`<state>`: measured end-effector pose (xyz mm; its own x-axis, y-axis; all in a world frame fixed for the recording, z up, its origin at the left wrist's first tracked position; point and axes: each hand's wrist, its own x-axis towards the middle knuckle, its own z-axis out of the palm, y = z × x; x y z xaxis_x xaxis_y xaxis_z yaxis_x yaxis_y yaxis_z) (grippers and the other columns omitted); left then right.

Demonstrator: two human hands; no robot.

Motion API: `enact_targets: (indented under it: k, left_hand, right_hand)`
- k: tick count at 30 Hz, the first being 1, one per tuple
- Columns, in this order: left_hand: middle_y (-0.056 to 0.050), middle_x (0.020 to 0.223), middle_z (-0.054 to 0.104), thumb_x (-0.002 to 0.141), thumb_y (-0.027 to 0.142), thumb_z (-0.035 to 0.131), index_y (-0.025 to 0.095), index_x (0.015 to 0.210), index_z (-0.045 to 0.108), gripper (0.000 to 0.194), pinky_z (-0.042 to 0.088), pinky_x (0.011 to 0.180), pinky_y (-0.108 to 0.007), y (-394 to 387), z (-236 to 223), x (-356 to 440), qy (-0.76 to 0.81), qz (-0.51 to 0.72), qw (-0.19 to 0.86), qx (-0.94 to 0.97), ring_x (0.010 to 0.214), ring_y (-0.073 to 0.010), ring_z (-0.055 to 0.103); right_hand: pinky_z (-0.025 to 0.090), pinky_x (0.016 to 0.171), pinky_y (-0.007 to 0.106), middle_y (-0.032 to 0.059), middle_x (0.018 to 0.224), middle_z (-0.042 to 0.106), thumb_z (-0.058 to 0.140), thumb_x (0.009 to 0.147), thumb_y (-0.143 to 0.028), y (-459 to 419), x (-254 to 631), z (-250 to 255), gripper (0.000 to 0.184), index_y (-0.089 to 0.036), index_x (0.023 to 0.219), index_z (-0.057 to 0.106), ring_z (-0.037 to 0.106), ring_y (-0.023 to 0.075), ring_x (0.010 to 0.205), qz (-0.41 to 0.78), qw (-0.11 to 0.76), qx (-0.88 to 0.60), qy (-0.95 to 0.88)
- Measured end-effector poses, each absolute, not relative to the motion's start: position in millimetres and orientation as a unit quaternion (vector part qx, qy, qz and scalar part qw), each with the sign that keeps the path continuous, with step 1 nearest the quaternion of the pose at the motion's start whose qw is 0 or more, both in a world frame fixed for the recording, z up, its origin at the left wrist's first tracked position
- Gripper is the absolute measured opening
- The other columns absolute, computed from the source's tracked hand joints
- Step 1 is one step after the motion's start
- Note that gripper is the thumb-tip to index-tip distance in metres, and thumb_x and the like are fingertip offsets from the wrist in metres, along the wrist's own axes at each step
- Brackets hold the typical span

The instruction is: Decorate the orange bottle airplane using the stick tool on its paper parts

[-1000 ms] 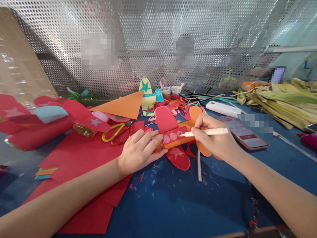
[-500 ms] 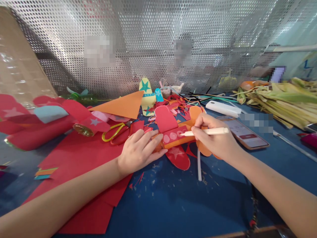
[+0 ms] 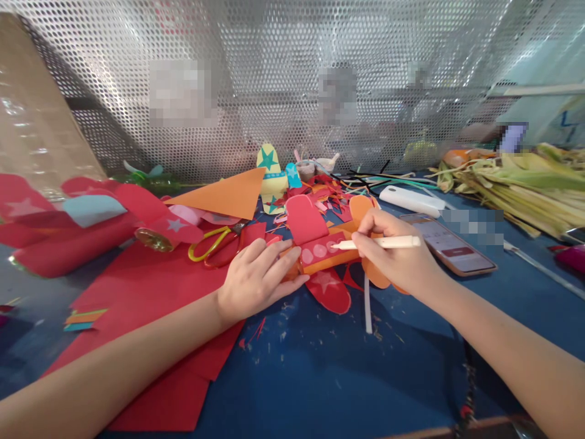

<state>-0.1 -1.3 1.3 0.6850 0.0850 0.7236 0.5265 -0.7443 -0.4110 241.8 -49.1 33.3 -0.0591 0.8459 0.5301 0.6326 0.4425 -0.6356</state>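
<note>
A red and orange paper airplane (image 3: 329,259) lies on the blue table, with a star on its lower red wing (image 3: 325,290) and a row of pale ovals along a red strip. My left hand (image 3: 258,274) holds its left end, thumb on the near side and fingers over the far side; part of the orange body shows between them. My right hand (image 3: 393,253) pinches a white marker pen (image 3: 388,242), which slants nearly level. The pen's tip touches the red strip at the right end of the ovals. A rounded orange piece sits partly hidden beneath my right hand.
Red paper sheets (image 3: 150,305) and yellow-and-red-handled scissors (image 3: 214,244) lie left. Another red paper plane (image 3: 77,225) stands far left. Paper scraps (image 3: 326,192) and a yellow paper plane (image 3: 269,160) are behind. A phone (image 3: 450,244), a white tool (image 3: 411,201) and dry husks (image 3: 516,183) lie right.
The pen tip has shifted very slightly on the red strip, and the last pale oval looks more filled. My left hand and the airplane have stayed still.
</note>
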Motion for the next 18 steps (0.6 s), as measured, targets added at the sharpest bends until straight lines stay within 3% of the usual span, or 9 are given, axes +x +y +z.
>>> enact_targets:
  k: [18]
  left_hand:
    - [-0.009, 0.099, 0.07, 0.086, 0.043, 0.064, 0.014, 0.107, 0.056, 0.036, 0.049, 0.061, -0.032, -0.9, 0.9, -0.4, -0.176, -0.354, 0.305, -0.866, 0.075, -0.0199, 0.061]
  right_hand:
    - [0.033, 0.047, 0.023, -0.0055, 0.053, 0.048, 0.052, 0.083, -0.025, -48.4, 241.9, 33.2, 0.02, -0.022, 0.066, 0.043, 0.044, 0.01, 0.046, 0.118, 0.462, -0.512, -0.714]
